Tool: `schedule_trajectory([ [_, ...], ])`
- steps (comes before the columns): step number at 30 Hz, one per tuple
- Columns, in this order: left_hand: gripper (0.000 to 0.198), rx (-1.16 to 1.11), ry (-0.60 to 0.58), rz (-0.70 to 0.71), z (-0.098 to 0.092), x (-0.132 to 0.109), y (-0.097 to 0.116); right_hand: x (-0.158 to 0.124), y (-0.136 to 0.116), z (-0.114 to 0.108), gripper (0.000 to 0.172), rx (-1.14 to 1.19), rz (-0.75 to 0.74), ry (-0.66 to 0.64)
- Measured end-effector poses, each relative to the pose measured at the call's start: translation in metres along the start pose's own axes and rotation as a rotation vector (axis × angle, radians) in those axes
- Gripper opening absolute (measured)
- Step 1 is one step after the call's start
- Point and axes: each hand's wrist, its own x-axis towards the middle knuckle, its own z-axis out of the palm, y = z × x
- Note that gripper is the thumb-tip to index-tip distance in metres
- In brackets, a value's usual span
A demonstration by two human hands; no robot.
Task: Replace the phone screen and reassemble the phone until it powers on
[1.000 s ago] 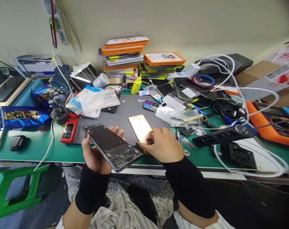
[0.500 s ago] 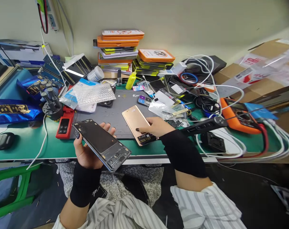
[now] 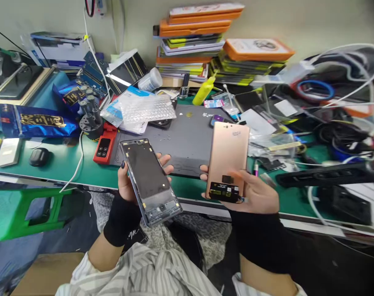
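My left hand [image 3: 125, 183] is wrapped round a dark phone frame [image 3: 148, 168], thumb on its left edge and fingertips showing past its right edge. The frame tilts, its inner side facing up, with small pale tabs along the rim. In my right hand [image 3: 262, 195] is a phone screen [image 3: 228, 150], its copper-coloured back towards me. A black flex circuit [image 3: 224, 191] runs across the screen's lower end. My right thumb lies over the back while fingertips show at the left edge. Both parts are held apart, above the front of the grey mat [image 3: 190, 139].
Left of the mat stand a red device [image 3: 103, 148] with buttons and a round tool holder [image 3: 91, 119]. Behind are bubble wrap [image 3: 150, 109], a yellow bottle [image 3: 204, 90] and stacked orange boxes [image 3: 196, 28]. Cables and a black tool [image 3: 322, 174] lie at right.
My right hand has lifted the phone screen off the mat area and turned it more upright towards me. The left hand still holds the frame, now tilted differently. The view has swung left.
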Motion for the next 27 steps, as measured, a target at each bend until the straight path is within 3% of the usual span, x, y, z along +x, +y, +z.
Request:
schedule_trajectory([
  [6, 0.075, 0.092, -0.033, -0.022, -0.001, 0.006, -0.004, -0.020, 0.000, 0.020, 0.072, 0.171, 0.021, -0.063],
  [13, 0.064, 0.274, -0.026, 0.010, 0.004, 0.013, -0.008, -0.035, 0.005, 0.011, 0.067, 0.245, -0.089, -0.060],
  [15, 0.060, 0.312, -0.019, 0.034, 0.008, 0.012, -0.011, -0.042, 0.003, 0.012, 0.066, 0.197, -0.125, 0.002],
  [19, 0.059, 0.415, -0.003, 0.021, 0.016, 0.007, -0.019, -0.056, -0.008, 0.031, 0.061, -0.041, -0.240, 0.319],
  [21, 0.057, 0.472, 0.015, -0.003, 0.018, 0.005, -0.024, -0.059, -0.015, 0.045, 0.063, -0.159, -0.282, 0.418],
  [27, 0.041, 0.509, 0.000, -0.005, 0.023, 0.005, -0.032, -0.056, -0.019, 0.066, 0.071, -0.386, -0.279, 0.409],
])
